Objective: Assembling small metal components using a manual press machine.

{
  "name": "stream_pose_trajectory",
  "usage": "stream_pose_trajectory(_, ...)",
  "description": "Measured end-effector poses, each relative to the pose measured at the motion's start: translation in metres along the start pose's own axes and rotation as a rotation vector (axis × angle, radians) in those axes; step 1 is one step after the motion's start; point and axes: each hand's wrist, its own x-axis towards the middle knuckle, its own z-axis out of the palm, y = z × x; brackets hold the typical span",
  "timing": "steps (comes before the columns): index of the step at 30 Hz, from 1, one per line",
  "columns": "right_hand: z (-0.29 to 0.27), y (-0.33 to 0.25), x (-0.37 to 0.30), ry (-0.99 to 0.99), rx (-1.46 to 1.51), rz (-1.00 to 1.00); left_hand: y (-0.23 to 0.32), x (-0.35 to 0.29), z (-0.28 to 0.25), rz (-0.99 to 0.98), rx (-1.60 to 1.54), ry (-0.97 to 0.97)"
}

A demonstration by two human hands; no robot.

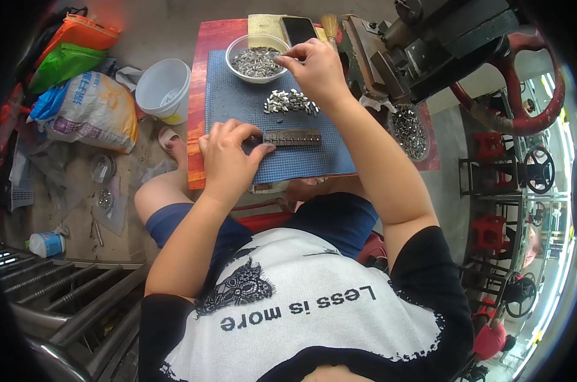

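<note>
My left hand grips the left end of a dark, slotted metal bar with thumb and fingers. The bar lies flat on a blue ridged mat, a row of small marks or slots along it. Above the right rim of a clear plastic bowl, my right hand has thumb and forefinger pinched together. Whatever sits in that pinch, if anything, is too small to make out. Many small shiny metal pins fill the bowl. Between bowl and bar, short metal cylinders are heaped on the mat.
Beyond the bowl lie a phone and a brush. At right stands a heavy machine with a red handwheel. Below it is a tray of dark metal parts. A white bucket and sacks stand on the left floor.
</note>
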Motion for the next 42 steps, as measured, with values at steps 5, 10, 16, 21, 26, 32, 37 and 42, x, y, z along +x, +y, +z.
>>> stream_pose_trajectory(5,0.002,-0.009,-0.011,-0.115,-0.014,-0.13,-0.001,-0.002,-0.001,0.0,0.003,0.026)
stream_pose_trajectory(10,-0.001,-0.024,-0.049,-0.484,0.017,-0.11,-0.006,-0.003,0.002,0.016,0.0,0.038)
stream_pose_trajectory(16,-0.002,-0.03,-0.049,-0.636,0.007,-0.072,-0.003,-0.003,0.0,-0.05,-0.012,0.034)
stream_pose_trajectory(21,-0.001,-0.03,-0.05,-0.651,0.011,-0.095,-0.002,-0.003,0.002,-0.026,-0.018,0.061)
stream_pose_trajectory(26,-0.005,-0.032,-0.054,-0.617,-0.009,-0.117,-0.004,-0.004,0.002,-0.035,-0.018,0.051)
stream_pose_trajectory(32,-0.053,-0.004,-0.069,-0.157,-0.185,0.177,-0.002,-0.004,0.001,-0.021,-0.007,0.054)
stream_pose_trajectory(37,-0.049,0.035,-0.101,-0.055,-0.475,0.17,-0.001,-0.005,0.001,0.008,0.017,0.06)
stream_pose_trajectory(42,-0.065,0.022,-0.091,-0.079,-0.156,0.155,-0.005,-0.008,0.003,0.092,-0.123,0.125)
